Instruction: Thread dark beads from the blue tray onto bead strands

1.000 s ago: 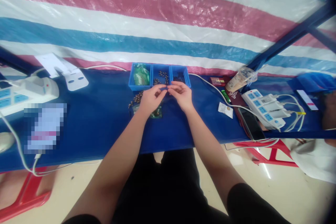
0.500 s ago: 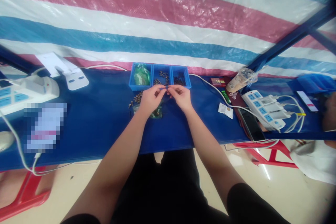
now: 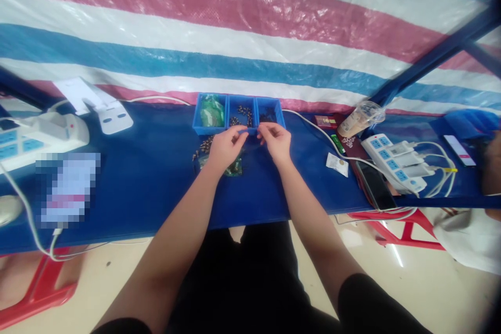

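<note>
My left hand is closed in a pinch, its fingertips just in front of the middle blue bin. Whatever sits in that pinch is too small to make out. A short gap to the right, my right hand also has thumb and fingers pressed together, near the front of the right blue bin. Small brass-and-dark metal parts lie in the middle bin, and dark small parts in the right one. More loose metal parts and a clear greenish bag lie beside and beneath my left hand.
The left blue bin holds a green plastic bag. On the right are a plastic drink cup, a white packet, a phone and a power strip. A white stand is at left.
My hands, whose fingertips met before, are now apart. The right hand has moved a little to the right; the left has barely moved.
</note>
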Demonstrator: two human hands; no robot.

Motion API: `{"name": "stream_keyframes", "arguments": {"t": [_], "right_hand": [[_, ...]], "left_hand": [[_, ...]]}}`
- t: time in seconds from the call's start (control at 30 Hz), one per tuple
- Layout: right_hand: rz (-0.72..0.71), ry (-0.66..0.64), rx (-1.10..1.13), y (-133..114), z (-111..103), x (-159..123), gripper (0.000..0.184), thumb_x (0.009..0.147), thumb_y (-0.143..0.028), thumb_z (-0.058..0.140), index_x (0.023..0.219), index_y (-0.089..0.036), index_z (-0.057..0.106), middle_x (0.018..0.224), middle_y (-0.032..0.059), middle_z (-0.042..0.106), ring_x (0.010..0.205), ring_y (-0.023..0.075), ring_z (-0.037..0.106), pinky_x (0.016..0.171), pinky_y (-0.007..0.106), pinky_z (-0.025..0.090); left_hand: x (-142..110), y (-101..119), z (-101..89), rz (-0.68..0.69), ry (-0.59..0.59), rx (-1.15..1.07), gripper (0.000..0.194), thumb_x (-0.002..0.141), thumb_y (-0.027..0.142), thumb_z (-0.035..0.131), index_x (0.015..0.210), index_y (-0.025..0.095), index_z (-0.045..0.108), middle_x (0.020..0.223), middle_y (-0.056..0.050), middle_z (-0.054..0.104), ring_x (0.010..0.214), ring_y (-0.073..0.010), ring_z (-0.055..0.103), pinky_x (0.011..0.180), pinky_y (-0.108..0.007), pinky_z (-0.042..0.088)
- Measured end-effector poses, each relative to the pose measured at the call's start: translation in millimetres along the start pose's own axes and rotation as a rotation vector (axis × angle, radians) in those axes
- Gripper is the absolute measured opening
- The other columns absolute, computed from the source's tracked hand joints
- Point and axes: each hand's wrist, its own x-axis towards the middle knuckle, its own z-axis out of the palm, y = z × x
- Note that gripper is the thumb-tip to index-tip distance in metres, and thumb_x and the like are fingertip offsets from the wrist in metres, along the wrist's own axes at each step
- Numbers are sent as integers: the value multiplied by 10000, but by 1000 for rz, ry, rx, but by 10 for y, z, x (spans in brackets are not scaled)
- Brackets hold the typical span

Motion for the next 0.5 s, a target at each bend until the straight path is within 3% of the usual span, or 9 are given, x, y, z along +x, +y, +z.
{"name": "stream_keyframes", "arguments": {"t": [0.13,0.23,0.37,0.43,0.5], "right_hand": [[11,162,6,42,-97,73,343,844,-492,702,1014,-194,687,926,75,765,722,171,727,473,246,500],[41,181,30,55,-116,94,366,845,-476,706,1075,-194,669,1008,95,768,749,176,742,483,240,512],[56,116,37,24,-86,70,365,885,-469,660,1142,-210,656,1035,85,763,685,141,716,454,218,472],[57,41,-9,-4,-80,43,302,909,-444,622,1087,-207,678,880,45,753,573,109,647,436,212,432],[48,-127,-121,-38,-86,4,229,898,-389,628,989,-196,712,695,-3,691,493,89,553,457,218,416]], "left_hand": [[1,-4,-7,-8,11,8,284,971,380,601,1158,210,730,741,-5,691,622,-123,606,643,-256,475],[-2,5,-10,-16,19,15,284,982,380,578,1148,210,733,730,-9,688,610,-126,607,620,-253,472],[-3,20,-18,-28,22,9,275,985,371,566,1133,212,733,742,-13,701,626,-133,633,638,-261,490],[-3,24,-25,-29,33,9,271,984,365,563,1124,207,734,757,-18,711,636,-137,643,648,-264,500],[-2,27,-35,-28,43,15,269,983,358,560,1122,205,733,771,-21,717,634,-134,642,654,-264,504]]}}
